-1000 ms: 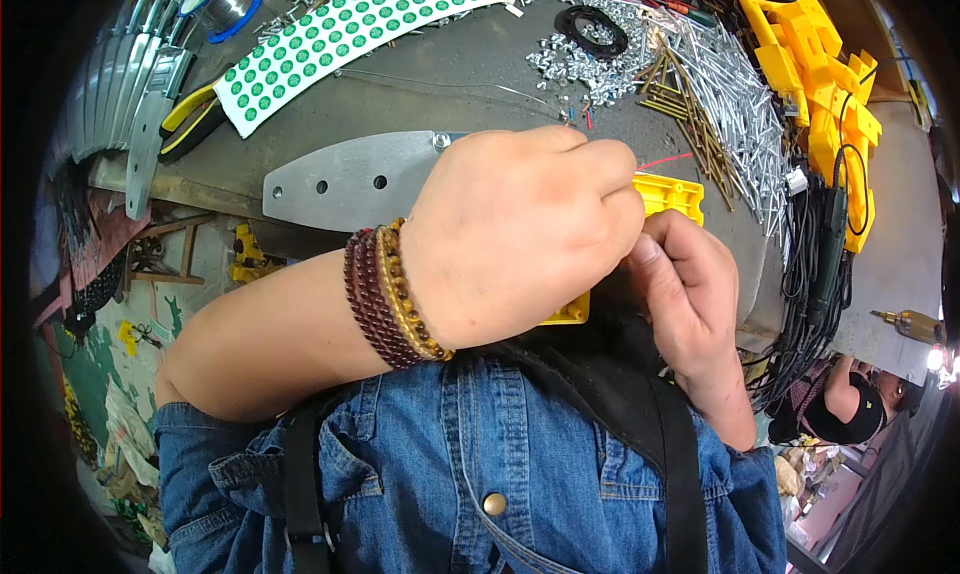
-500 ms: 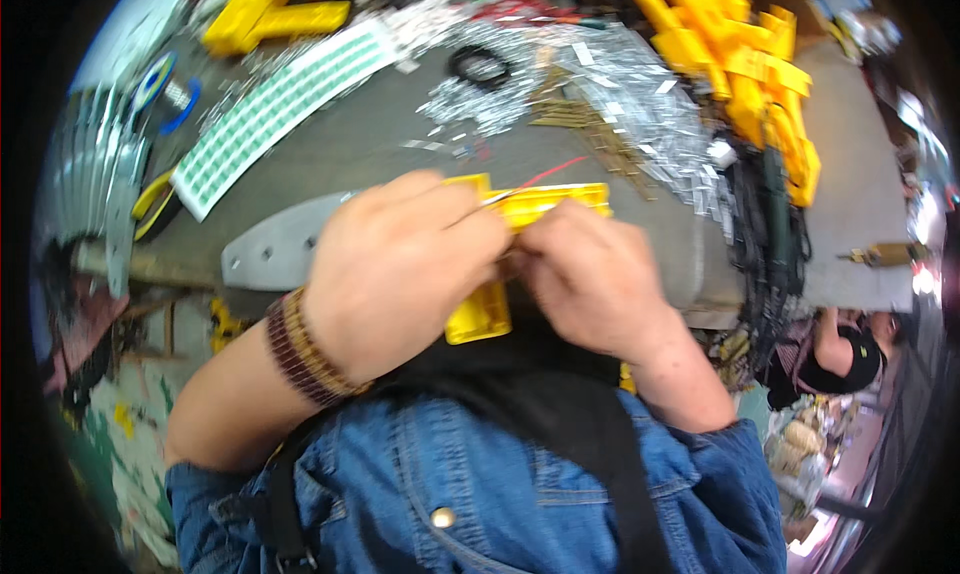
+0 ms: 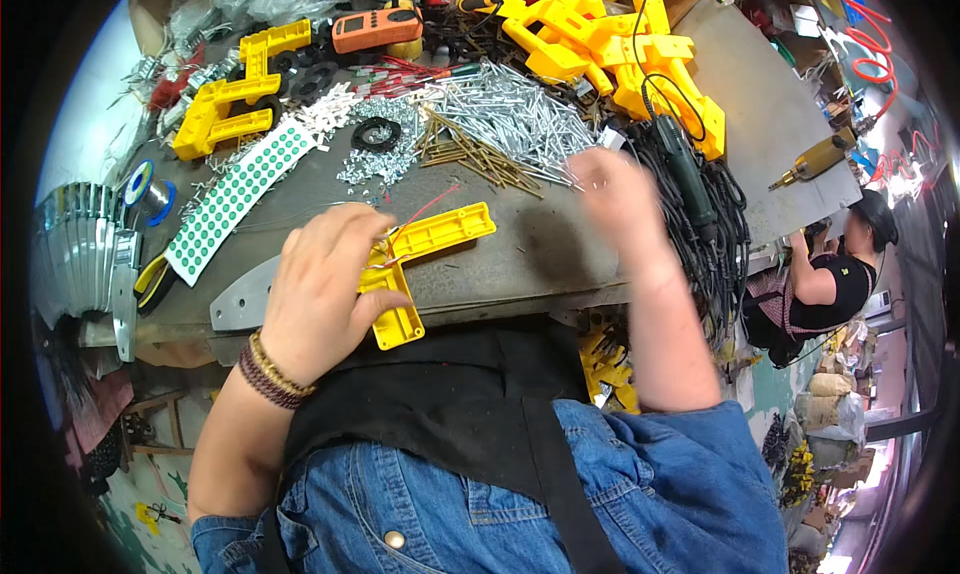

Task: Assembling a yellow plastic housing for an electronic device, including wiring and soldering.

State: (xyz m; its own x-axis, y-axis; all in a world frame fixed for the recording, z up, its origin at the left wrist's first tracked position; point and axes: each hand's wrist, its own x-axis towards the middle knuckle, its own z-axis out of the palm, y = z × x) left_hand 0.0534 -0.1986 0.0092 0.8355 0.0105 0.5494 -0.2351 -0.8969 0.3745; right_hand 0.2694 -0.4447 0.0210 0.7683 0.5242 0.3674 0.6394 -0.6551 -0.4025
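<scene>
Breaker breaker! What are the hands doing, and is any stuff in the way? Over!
Left hand holding yellow handle. Right hand near silver screws, blurred, grip unclear. Grey plate close by, partly hidden by left hand. Over.

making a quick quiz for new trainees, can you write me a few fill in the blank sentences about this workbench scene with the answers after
1. The left hand holds a plastic part coloured ____.
2. The beaded bracelets circle the person's ____ wrist.
3. The dots on the white sheet are ____.
4. The meter has a case that is mainly ____.

Missing words: yellow; left; green; orange.
</scene>
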